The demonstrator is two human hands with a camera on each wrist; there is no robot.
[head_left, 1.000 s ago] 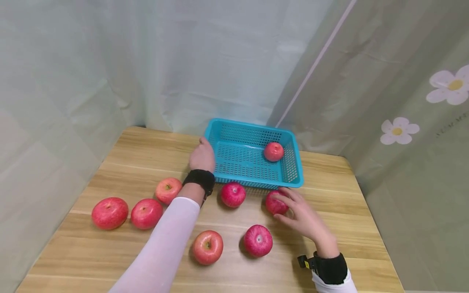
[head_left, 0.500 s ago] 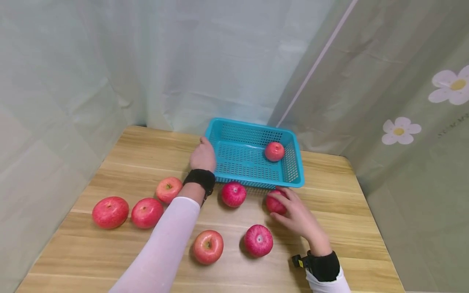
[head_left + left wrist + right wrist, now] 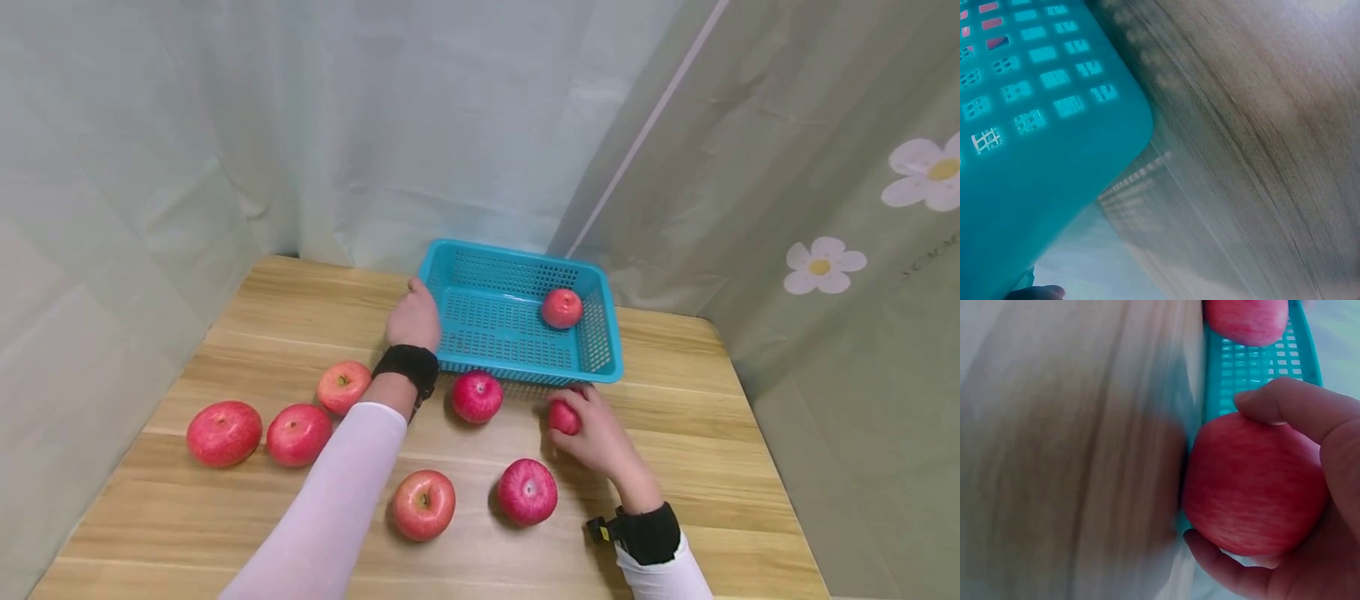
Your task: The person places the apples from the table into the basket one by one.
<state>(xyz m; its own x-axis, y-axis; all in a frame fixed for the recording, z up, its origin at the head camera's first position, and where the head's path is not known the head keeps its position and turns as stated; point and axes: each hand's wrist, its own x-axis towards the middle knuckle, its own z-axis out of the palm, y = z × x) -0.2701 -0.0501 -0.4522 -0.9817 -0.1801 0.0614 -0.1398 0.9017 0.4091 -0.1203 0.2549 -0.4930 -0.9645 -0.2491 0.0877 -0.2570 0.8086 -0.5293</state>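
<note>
Change over the last second: right hand (image 3: 602, 437), earlier spread loosely over the apple (image 3: 564, 417), now pinches it between thumb and curled fingers, which I read as the grasp on this piece being made; whether it has left the table (image 3: 712, 467) is not discernible. Apple is just outside the basket (image 3: 525, 369), beside its near side toward the right corner, within the right hand and well apart from the left. Left hand (image 3: 415, 321) stays at the basket's left side, fingers mostly hidden; cannot tell if it grips.
</note>
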